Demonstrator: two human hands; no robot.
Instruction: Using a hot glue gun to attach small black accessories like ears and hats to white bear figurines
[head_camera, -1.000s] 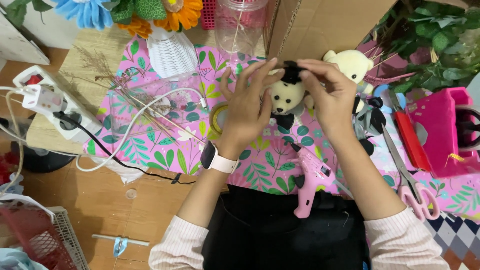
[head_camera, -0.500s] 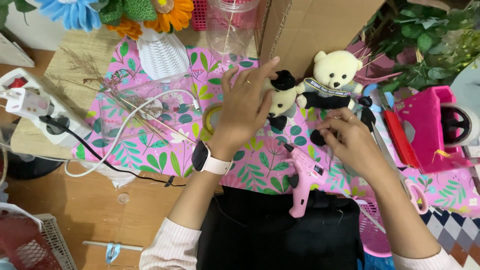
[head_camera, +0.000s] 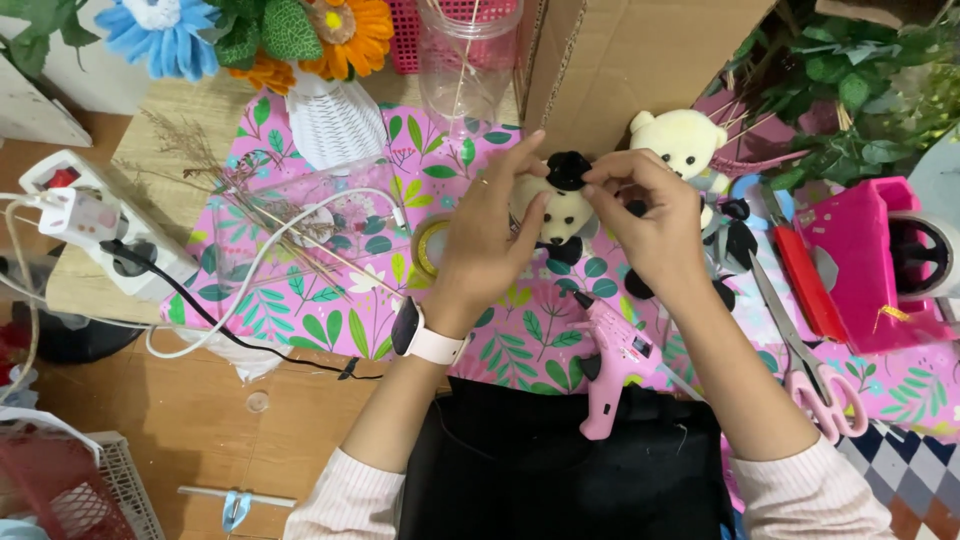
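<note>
Cream plush teddy bear with a black fabric hat (head_camera: 563, 205) sits between our hands above the pink leaf-print mat (head_camera: 330, 310) | our left hand (head_camera: 490, 240) grips its side | our right hand (head_camera: 650, 215) pinches the hat's edge | second cream plush bear (head_camera: 683, 140) just beyond | pink glue gun (head_camera: 612, 370) near our right wrist | pink-handled scissors (head_camera: 810, 360) well right

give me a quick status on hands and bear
Left hand and right hand both on small bear, fingertips at its black hat. Glue gun lies just below, untouched. Nothing in the way.
</note>
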